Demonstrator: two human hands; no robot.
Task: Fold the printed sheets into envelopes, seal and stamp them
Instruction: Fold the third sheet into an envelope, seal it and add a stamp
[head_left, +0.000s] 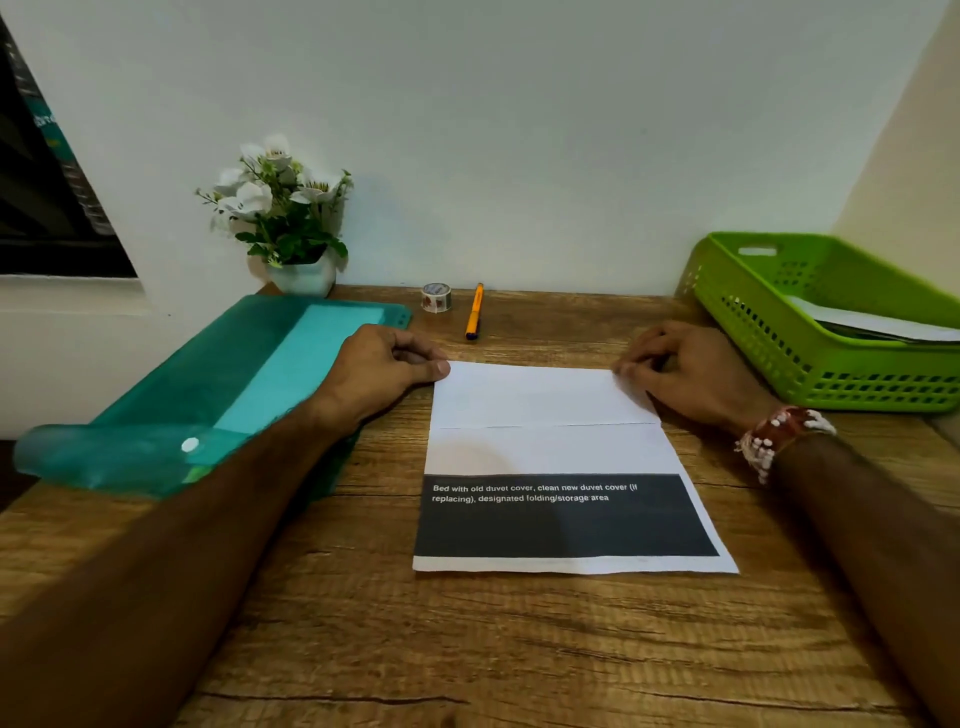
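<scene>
Paper sets the terms: the printed sheet lies flat on the wooden desk, squarely in front of the person. Its far portion is doubled over toward them, so a white flap ends in an edge across the page above the black text block. The left hand pinches the far left corner of that fold between thumb and curled fingers. The right hand has bent fingertips on the far right corner (blurred, so pinch or press cannot be told). A single sheet is likely feather-light, limp and prone to skidding on the wood, and a crooked crease would probably stay. It looks best held at the corners and along the folded edge, pressed flat rather than lifted by the middle. A patterned tape roll and an orange pen lie beyond, with a teal folder to the left and a green basket holding papers to the right.
</scene>
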